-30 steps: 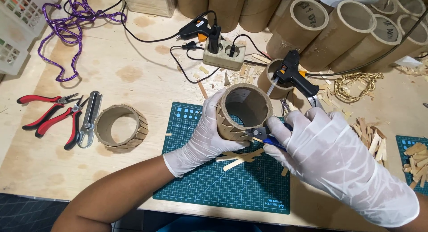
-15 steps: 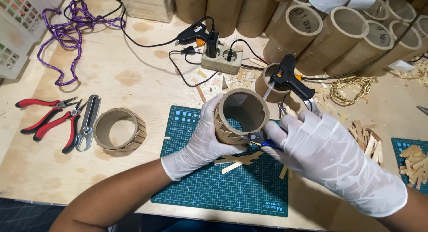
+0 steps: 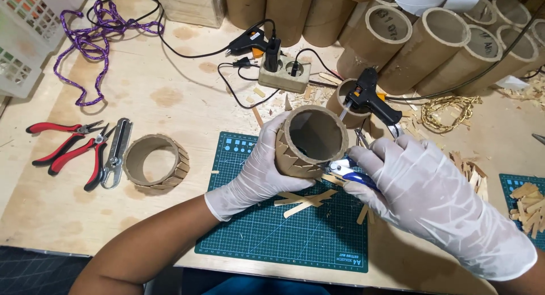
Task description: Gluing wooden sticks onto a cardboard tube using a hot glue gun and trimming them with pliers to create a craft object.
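Held tilted above the green cutting mat [image 3: 272,238]: a short cardboard tube [image 3: 309,140], open mouth toward the camera, hollow and dark inside, wooden slats glued around its lower outside. Wrapped around its left side, gripping: the gloved left hand [image 3: 255,170]. Closed around blue-handled cutters [image 3: 347,173]: the gloved right hand [image 3: 420,187], blades touching the tube's lower right rim. Scattered on the mat under the tube: loose wooden sticks [image 3: 304,199].

Lying left of the mat: a second, shorter cardboard ring [image 3: 154,165], empty, partly clad in slats. Beside it: a folding knife [image 3: 116,153] and two red-handled pliers [image 3: 71,150]. Behind the held tube: a small cardboard cup [image 3: 347,105] with a black glue gun [image 3: 372,96] resting nose-down in it. Farther back: a power strip [image 3: 284,75], another glue gun [image 3: 250,42], and a row of tall cardboard tubes [image 3: 431,39], open and empty where visible. At far left: a white plastic basket [image 3: 28,39], contents hard to tell, and a purple cord [image 3: 102,37].

Compared with half a second ago: much the same grip and pose, tube a little more upright, cutters at the same rim.
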